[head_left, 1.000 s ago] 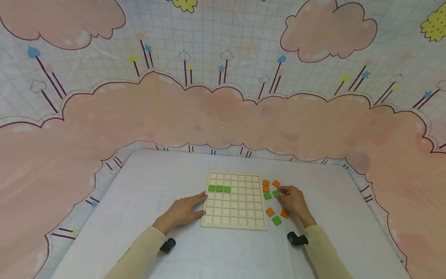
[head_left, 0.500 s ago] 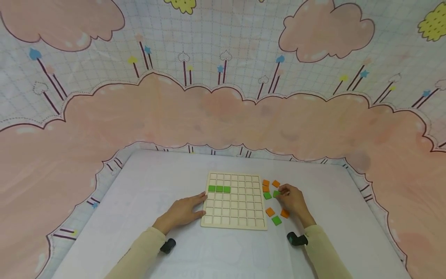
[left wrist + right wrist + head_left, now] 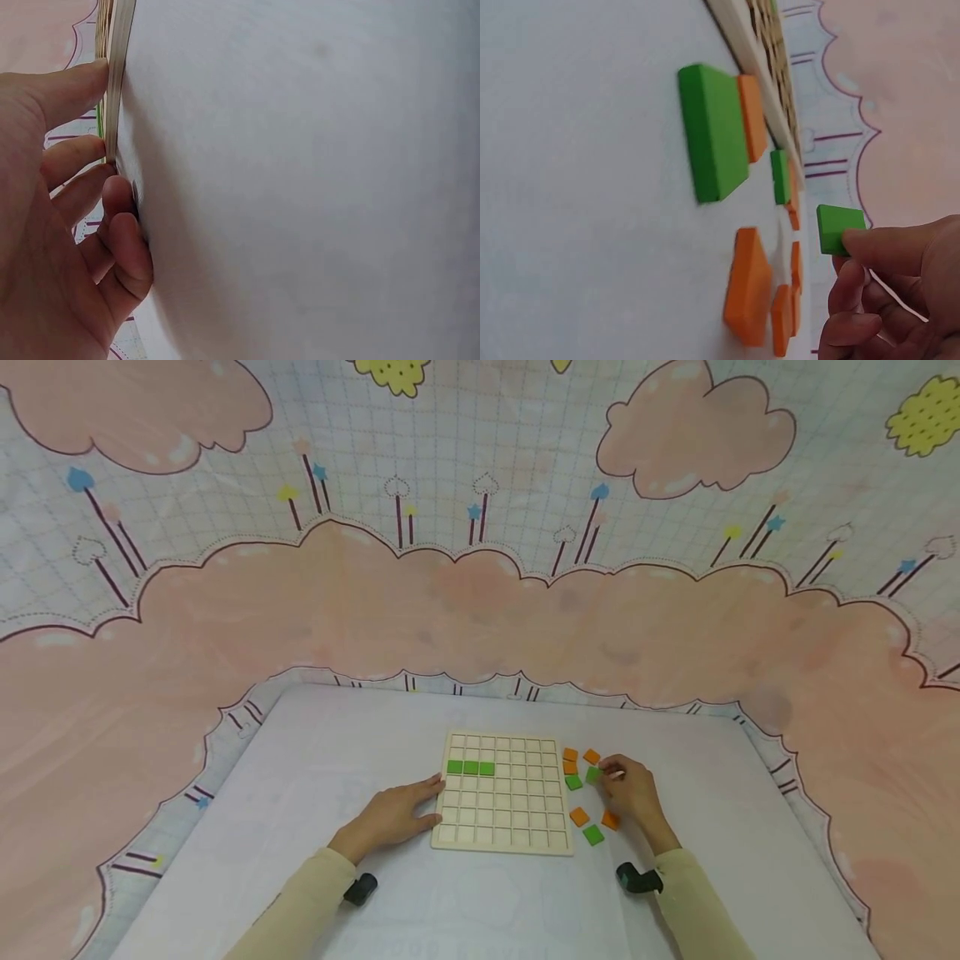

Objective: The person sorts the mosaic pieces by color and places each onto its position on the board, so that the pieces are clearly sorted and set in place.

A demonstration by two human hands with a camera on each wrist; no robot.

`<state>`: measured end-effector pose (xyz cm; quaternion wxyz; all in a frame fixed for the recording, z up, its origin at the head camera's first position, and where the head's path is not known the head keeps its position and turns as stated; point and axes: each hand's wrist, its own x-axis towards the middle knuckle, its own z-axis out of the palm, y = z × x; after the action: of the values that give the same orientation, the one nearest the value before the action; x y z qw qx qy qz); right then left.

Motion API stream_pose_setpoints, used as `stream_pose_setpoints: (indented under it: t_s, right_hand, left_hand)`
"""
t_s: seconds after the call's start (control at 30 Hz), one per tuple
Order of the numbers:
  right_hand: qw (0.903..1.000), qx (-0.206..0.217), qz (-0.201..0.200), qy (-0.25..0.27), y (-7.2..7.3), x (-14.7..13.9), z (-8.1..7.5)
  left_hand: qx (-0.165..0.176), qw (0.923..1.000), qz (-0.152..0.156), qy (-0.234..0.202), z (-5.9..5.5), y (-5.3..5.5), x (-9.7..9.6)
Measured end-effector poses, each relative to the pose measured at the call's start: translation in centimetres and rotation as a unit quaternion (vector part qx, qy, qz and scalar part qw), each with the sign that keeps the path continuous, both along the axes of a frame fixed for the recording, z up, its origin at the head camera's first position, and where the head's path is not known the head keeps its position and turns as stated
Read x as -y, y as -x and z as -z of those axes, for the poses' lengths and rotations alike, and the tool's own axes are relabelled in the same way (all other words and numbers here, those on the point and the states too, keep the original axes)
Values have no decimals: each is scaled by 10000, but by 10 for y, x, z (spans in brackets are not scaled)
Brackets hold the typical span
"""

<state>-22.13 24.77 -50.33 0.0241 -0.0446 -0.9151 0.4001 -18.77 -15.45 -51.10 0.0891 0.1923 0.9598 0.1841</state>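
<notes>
A pale wooden grid board [image 3: 504,800] lies on the white table, with three green tiles [image 3: 471,767] side by side in one row near its left edge. Along that left edge rests my left hand [image 3: 399,811]; in the left wrist view its thumb [image 3: 79,90] and some fingertips touch the board's side [image 3: 118,67], while other fingers bend by the tabletop. Right of the board, my right hand [image 3: 632,793] pinches a green square tile [image 3: 838,229] between thumb and fingers. In the right wrist view the tile appears raised, apart from the loose ones.
Loose tiles lie close to the board's right side: a green tile [image 3: 593,834] at the near end, another green tile [image 3: 573,782] further back, and several orange ones, such as this orange tile [image 3: 579,817]. A patterned cloth [image 3: 480,610] rises behind the table [image 3: 360,718].
The head view has shifted slightly. My right hand keeps its pinch on the green tile, its fingers barely moving; my left hand stays at the board's edge.
</notes>
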Motion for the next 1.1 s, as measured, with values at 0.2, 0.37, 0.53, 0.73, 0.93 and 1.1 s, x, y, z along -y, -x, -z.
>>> stream_pose_setpoints:
  t_s: [0.2,0.37,0.53,0.73,0.93,1.1]
  right_hand:
    - [10000,26,21,45,-3,9,-11]
    - [9998,115,-88,142,-4,18,-14]
    - [9993,-7,-207,308,-7,24,-16]
    - [9986,-99,-307,422,-8,34,-18]
    - [9981,-120,-410,441,-7,48,-19]
    - [9964,-200,-511,645,-6,58,-18]
  left_hand:
    - [44,10000,-26,0,-1,0,-1]
    - [70,10000,-59,-6,-2,-2,-1]
    - [44,10000,-62,0,-2,-3,-1]
    - [16,10000,9,-34,-2,-2,-1]
    - [-2,10000,7,-33,-4,-2,-1]
    - [24,10000,-50,-47,-3,-3,-2]
